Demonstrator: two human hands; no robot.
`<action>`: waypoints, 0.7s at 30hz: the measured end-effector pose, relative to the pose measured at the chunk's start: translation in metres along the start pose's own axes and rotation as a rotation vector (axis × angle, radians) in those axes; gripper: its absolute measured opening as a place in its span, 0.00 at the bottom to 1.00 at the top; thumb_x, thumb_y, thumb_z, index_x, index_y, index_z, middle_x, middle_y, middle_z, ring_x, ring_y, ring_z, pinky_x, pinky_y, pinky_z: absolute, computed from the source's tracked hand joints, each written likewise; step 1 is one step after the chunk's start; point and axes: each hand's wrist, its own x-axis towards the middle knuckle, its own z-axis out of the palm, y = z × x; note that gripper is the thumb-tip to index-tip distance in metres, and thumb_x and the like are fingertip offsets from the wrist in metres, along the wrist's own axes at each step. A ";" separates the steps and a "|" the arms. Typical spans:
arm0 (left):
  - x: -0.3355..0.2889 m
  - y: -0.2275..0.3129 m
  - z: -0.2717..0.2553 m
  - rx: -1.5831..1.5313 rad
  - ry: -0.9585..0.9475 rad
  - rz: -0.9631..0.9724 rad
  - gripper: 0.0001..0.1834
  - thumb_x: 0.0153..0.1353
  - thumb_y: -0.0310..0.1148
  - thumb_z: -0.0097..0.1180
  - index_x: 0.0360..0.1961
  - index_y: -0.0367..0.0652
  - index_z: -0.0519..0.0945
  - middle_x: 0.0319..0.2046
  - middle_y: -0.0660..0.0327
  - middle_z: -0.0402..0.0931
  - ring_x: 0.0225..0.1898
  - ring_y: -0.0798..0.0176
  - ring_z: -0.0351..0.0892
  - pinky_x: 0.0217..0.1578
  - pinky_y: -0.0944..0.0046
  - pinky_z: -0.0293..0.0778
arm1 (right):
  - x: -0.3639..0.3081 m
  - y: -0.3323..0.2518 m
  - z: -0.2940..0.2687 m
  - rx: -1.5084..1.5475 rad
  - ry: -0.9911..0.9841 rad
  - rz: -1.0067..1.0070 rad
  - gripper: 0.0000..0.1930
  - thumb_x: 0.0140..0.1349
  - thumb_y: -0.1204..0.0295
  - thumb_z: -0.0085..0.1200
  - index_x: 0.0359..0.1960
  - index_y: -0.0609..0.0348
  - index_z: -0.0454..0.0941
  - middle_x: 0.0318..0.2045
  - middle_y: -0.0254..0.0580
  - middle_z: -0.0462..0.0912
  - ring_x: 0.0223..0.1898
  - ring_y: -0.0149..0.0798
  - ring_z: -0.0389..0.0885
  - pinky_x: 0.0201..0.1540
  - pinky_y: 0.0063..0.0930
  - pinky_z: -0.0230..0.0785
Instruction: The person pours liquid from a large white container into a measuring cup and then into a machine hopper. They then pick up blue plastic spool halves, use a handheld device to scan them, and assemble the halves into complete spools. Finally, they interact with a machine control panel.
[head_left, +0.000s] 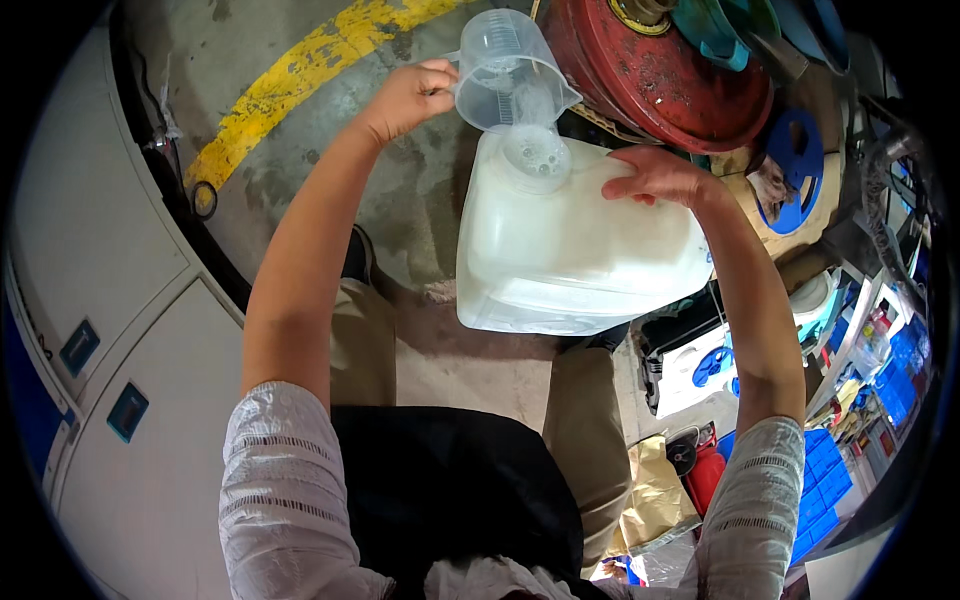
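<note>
My left hand (408, 100) is closed on the handle of a clear plastic measuring jug (500, 45), which is tilted and has scale marks on its wall. Frothy clear liquid shows in the jug. Its rim meets the round mouth (537, 158) of a large translucent white jerrycan (580, 245), where bubbles show; which way the liquid runs I cannot tell. The jerrycan is in front of me, above the floor between my legs. With its fingers curled over the jerrycan's upper right side, my right hand (660, 178) grips it, the fingertips partly hidden.
A dirty red drum (650, 85) stands just beyond the jerrycan, with teal containers (712, 35) on it. Right of it is a blue plastic ring-shaped part (795, 170). White cabinets (130, 330) line the left. A yellow stripe (270, 90) crosses the concrete floor. Brown paper (650, 490) lies lower right.
</note>
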 end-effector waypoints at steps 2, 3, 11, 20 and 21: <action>0.006 0.000 0.004 -0.015 -0.001 -0.012 0.07 0.52 0.28 0.55 0.30 0.34 0.79 0.36 0.66 0.75 0.32 0.68 0.72 0.37 0.69 0.69 | 0.002 -0.001 -0.003 -0.092 0.020 -0.014 0.17 0.52 0.57 0.63 0.36 0.56 0.78 0.18 0.27 0.68 0.20 0.23 0.65 0.22 0.20 0.56; 0.007 0.000 0.005 -0.023 -0.001 -0.019 0.07 0.52 0.28 0.55 0.30 0.34 0.79 0.36 0.66 0.75 0.32 0.68 0.72 0.37 0.69 0.69 | 0.002 -0.002 -0.004 -0.087 0.015 -0.008 0.17 0.52 0.57 0.63 0.36 0.56 0.78 0.18 0.27 0.68 0.19 0.23 0.64 0.22 0.20 0.56; 0.017 -0.009 0.011 -0.051 -0.048 0.007 0.08 0.54 0.28 0.54 0.32 0.34 0.80 0.37 0.67 0.75 0.34 0.70 0.72 0.39 0.69 0.69 | 0.002 -0.003 -0.005 0.043 -0.023 -0.014 0.14 0.52 0.61 0.62 0.34 0.57 0.78 0.15 0.26 0.66 0.17 0.23 0.61 0.21 0.19 0.53; 0.006 -0.014 0.023 -0.099 0.009 -0.012 0.07 0.54 0.26 0.54 0.31 0.32 0.78 0.41 0.65 0.76 0.36 0.70 0.72 0.39 0.70 0.69 | 0.001 -0.004 -0.003 -0.037 0.005 0.017 0.14 0.52 0.61 0.63 0.33 0.57 0.77 0.15 0.27 0.66 0.17 0.23 0.62 0.21 0.21 0.54; 0.005 -0.013 0.025 -0.106 0.021 -0.012 0.07 0.54 0.26 0.54 0.31 0.32 0.78 0.41 0.65 0.76 0.36 0.70 0.72 0.39 0.70 0.69 | 0.002 -0.002 -0.003 -0.051 0.017 0.016 0.15 0.52 0.59 0.63 0.32 0.57 0.77 0.15 0.27 0.66 0.17 0.23 0.62 0.21 0.21 0.54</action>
